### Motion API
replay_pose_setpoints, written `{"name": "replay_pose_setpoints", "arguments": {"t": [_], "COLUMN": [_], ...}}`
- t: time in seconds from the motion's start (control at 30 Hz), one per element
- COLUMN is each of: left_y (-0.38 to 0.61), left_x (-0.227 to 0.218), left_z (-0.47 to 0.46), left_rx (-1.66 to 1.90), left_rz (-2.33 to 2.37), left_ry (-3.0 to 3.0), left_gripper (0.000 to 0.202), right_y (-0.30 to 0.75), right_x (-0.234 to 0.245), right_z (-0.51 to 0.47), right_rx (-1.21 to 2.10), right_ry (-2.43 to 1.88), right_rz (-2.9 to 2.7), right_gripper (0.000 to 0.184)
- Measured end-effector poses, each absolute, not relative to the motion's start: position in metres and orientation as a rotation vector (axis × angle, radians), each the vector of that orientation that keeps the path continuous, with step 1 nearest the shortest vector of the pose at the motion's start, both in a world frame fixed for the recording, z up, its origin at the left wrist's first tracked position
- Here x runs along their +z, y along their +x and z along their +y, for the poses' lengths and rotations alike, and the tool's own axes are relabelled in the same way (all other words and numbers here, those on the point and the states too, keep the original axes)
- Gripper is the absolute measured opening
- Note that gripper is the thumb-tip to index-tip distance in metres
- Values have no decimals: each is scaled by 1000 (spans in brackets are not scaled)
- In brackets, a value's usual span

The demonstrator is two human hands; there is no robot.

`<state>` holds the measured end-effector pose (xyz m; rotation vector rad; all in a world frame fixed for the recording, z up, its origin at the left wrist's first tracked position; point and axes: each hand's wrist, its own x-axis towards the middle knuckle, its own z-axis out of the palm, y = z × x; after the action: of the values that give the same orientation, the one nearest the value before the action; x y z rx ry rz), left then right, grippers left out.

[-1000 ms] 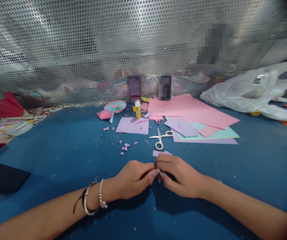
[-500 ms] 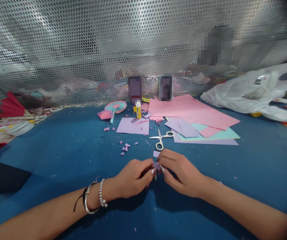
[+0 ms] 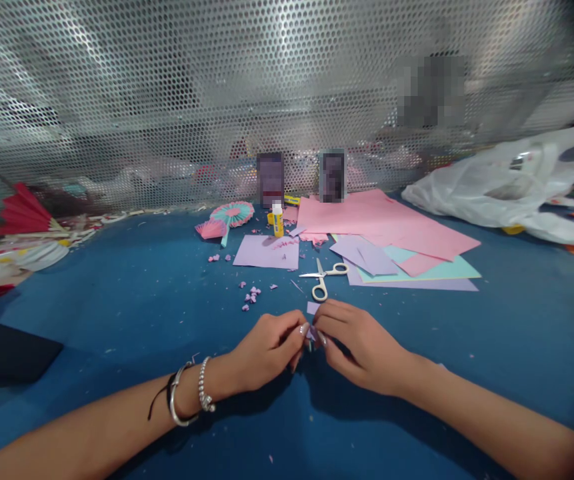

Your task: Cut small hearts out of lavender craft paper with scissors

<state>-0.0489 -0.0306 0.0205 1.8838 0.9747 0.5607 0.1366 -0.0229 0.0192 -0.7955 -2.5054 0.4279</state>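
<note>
Between my fingertips is a small folded piece of purple paper [image 3: 311,334], partly hidden by them. My left hand [image 3: 271,350] pinches it from the left, thumb against the fingers. From the right, my right hand [image 3: 361,347] pinches it too. Just beyond my right fingertips lies a small purple paper rectangle [image 3: 313,308]. White-handled scissors [image 3: 321,274] rest with their blades apart past it. Several tiny folded purple paper pieces [image 3: 253,294] are scattered ahead of my left hand.
A purple sheet [image 3: 261,252], a glue stick [image 3: 277,221] and paper fans [image 3: 231,214] lie farther back. Pink sheets [image 3: 381,217] and other coloured papers spread to the right, near a white plastic bag [image 3: 487,183]. Two phones [image 3: 270,180] lean against the perforated metal panel [image 3: 167,93].
My left thumb and fingers have shifted slightly up on the purple paper piece, and the piece has turned a little. My right hand stays nearly still.
</note>
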Motion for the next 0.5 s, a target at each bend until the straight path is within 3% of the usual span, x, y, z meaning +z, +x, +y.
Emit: {"name": "replay_pose_setpoints", "arguments": {"t": [0.27,0.37,0.5], "left_y": [-51,-52,-51], "left_x": [18,16,13], "left_z": [-32,-31,-29], "left_rx": [628,656,714], "left_rz": [958,973,1009], "left_ry": [1819,1749,1629], "left_gripper": [24,26,31], "right_y": [138,138,139], "right_x": [18,18,15], "right_z": [-23,-25,-26], "right_rx": [626,607,556], "right_ry": [-893,-941,-867], "right_rz": [-2453,-2410,-2227], "right_gripper": [22,7,28]}}
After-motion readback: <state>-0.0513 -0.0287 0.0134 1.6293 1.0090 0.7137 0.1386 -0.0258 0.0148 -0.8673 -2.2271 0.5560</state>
